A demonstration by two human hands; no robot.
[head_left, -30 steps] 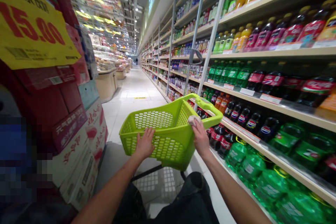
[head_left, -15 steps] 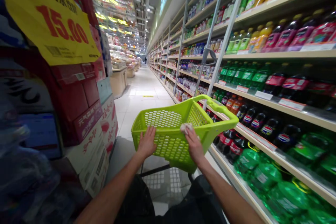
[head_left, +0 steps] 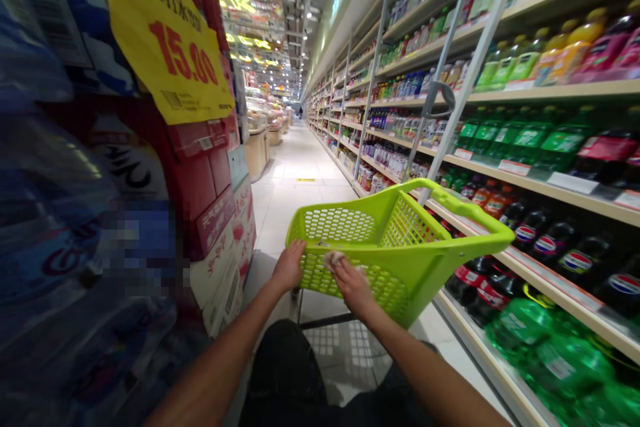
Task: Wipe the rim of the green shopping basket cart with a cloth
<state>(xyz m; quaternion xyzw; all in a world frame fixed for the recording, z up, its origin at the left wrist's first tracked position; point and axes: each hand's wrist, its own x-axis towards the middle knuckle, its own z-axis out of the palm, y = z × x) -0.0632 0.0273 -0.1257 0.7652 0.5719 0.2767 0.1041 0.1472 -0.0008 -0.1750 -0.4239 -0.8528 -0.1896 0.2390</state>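
Note:
A lime-green plastic shopping cart [head_left: 430, 267] with perforated sides stands before my knees, its handle toward the right. My left hand [head_left: 289, 267] grips the near rim at the left corner, fingers hooked over the edge and thumb side partly hidden. In my right hand [head_left: 353, 287] is a crumpled whitish cloth [head_left: 334, 260], pinched by the fingertips and pressed to the upper part of the cart's near side. A small dark spot shows inside the basket near the rim; I cannot make out what it is.
Shelves of soda bottles [head_left: 530, 233] line the right, close to the cart's handle. Stacked drink cartons [head_left: 200, 180] and wrapped bottle packs [head_left: 55, 213] stand close on the left, under a yellow price sign [head_left: 175, 47]. A tiled aisle [head_left: 295, 193] runs ahead.
My right hand has slid the cloth leftward along the cart's near side, from below the child-seat panel toward my left hand. The left hand has shifted to the corner. The view has turned left.

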